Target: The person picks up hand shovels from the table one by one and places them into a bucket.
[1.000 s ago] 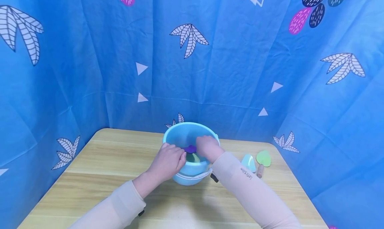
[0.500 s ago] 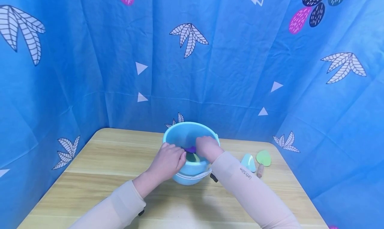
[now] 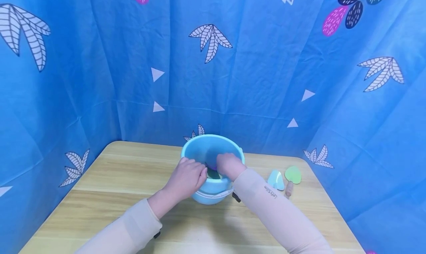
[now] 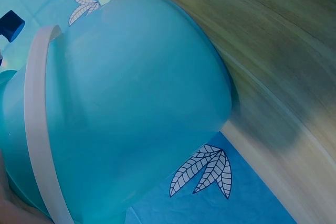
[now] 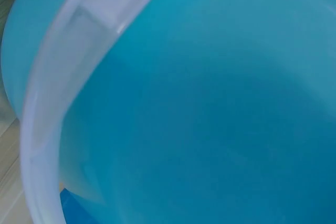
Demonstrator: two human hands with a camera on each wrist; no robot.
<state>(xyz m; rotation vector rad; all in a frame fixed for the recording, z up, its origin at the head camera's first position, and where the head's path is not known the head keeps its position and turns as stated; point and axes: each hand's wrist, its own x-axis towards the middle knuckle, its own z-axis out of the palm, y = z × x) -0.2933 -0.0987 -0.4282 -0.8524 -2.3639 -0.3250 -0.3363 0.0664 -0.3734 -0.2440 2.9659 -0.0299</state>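
Observation:
A light blue bucket (image 3: 213, 188) with a white handle (image 4: 37, 114) stands on the table; its side fills much of both wrist views. My left hand (image 3: 187, 176) grips the near left part of the rim, fingers curled over it. My right hand (image 3: 229, 164) is down inside the mouth at the right, its fingers curled and turned away from the head view. A small purple piece (image 3: 212, 168) shows right at its fingers, mostly hidden. Below that, a dark green shape (image 3: 213, 173) shows in the bucket. Neither wrist view reaches the inside.
Right of the bucket lie a light blue toy shovel (image 3: 276, 180), partly behind my right sleeve, and a green toy shovel (image 3: 293, 175) with a wooden handle. The wooden table (image 3: 119, 187) ends at a blue patterned curtain (image 3: 213, 87) behind and at both sides.
The purple piece has sunk lower and closer to my right hand, so less of it shows. My left hand and the bucket stay in place.

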